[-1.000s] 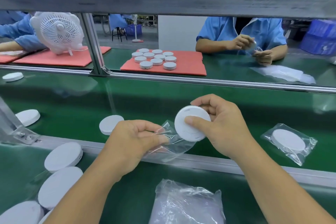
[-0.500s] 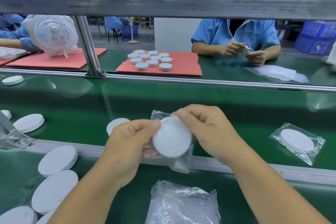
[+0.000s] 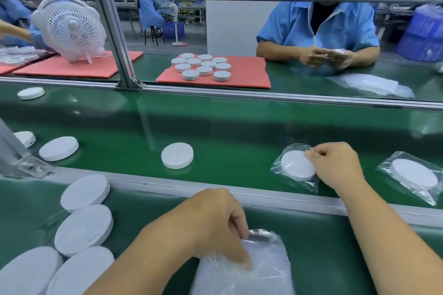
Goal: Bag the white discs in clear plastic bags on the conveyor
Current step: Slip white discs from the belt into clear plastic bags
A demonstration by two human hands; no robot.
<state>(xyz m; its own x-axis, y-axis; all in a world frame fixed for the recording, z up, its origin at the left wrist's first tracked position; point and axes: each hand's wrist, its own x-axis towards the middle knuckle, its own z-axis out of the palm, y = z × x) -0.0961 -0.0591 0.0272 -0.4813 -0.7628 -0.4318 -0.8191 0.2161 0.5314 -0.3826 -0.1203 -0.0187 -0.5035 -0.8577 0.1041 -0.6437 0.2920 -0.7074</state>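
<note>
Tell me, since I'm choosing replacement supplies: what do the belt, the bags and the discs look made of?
Conveyor belt: glossy green, likely PVC or rubber; it shows reflections. Bagged disc under the right hand: matte white, probably moulded plastic, in thin crinkled clear film. Stack of bags under the left hand: same clear film, glinting.

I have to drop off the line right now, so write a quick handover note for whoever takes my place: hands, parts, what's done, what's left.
Right hand: holds the just-bagged disc at its bag's edge, low on the conveyor belt; hard to tell if it is fully set down.
Left hand: fingers curled into the stack of empty clear bags on the near table, apparently picking one.
Done: one more bagged disc lies on the belt to the right.
Left: a bare disc mid-belt, more on the belt at left, and a near-left pile of discs.
</note>
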